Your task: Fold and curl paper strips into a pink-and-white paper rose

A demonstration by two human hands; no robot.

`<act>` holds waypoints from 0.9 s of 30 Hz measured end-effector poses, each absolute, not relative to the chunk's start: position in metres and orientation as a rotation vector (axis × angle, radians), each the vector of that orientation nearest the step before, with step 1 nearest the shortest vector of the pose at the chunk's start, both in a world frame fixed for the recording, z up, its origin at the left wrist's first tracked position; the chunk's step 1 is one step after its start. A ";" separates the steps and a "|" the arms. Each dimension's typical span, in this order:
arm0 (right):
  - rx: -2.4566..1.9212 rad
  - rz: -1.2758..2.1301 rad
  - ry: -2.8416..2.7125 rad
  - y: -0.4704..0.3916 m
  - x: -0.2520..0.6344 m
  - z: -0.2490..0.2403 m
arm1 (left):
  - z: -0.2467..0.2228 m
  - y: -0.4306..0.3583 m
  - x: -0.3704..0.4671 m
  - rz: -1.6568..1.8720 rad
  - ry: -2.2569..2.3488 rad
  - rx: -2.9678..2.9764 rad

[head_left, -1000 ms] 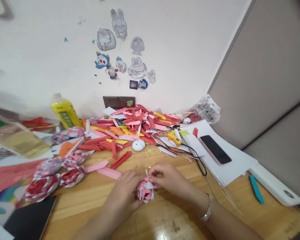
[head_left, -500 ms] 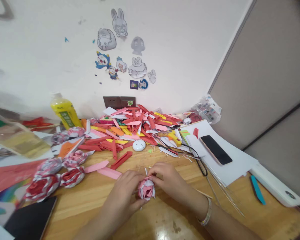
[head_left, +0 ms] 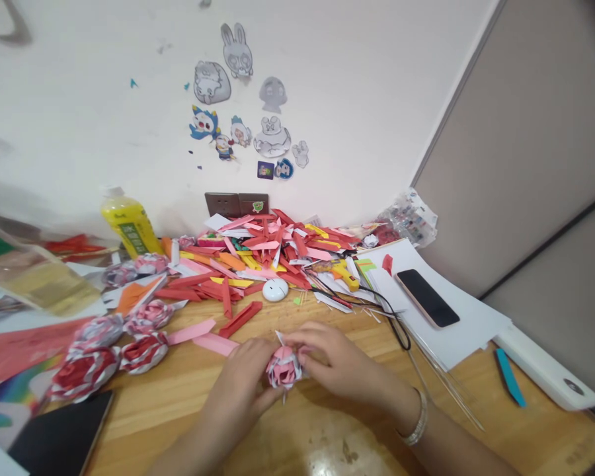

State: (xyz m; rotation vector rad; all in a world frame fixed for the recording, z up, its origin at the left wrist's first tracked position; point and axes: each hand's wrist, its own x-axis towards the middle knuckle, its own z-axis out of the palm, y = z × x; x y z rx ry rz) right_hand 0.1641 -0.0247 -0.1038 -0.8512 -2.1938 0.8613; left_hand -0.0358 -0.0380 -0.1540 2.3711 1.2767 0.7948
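A pink and white folded-paper flower (head_left: 284, 370) is held just above the wooden table in front of me. My left hand (head_left: 244, 378) grips it from the left, thumb below and fingers behind. On the right side, my right hand (head_left: 333, 360) pinches at the flower's edge with thumb and forefinger. A white paper tip sticks up at the back of the flower, and another thin bit pokes out underneath. Folded pink strips (head_left: 215, 343) and a red strip (head_left: 240, 318) lie beyond my left hand.
Finished paper flowers (head_left: 143, 350) sit at the left near a dark tablet (head_left: 62, 430). A heap of folded strips (head_left: 277, 244), a yellow bottle (head_left: 131, 225), a yellow glue gun (head_left: 346, 274) and a white case (head_left: 275, 289) are behind. A phone (head_left: 427, 299) lies on white paper, near wires (head_left: 449, 380).
The flower has shifted slightly left and turned in my hands. My right hand's fingers have moved from its back edge to its right side.
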 end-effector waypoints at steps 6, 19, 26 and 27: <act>-0.944 1.114 -1.940 -0.017 0.165 -0.118 | -0.153 -0.039 -0.037 0.877 1.228 2.321; -1.032 1.711 -1.399 -0.012 0.162 -0.124 | -0.147 -0.049 -0.025 0.804 1.158 2.255; -0.988 1.684 -1.379 -0.014 0.158 -0.132 | -0.147 -0.048 -0.023 0.906 1.195 2.402; -0.982 1.682 -1.375 -0.014 0.157 -0.134 | -0.147 -0.048 -0.023 0.930 1.181 2.464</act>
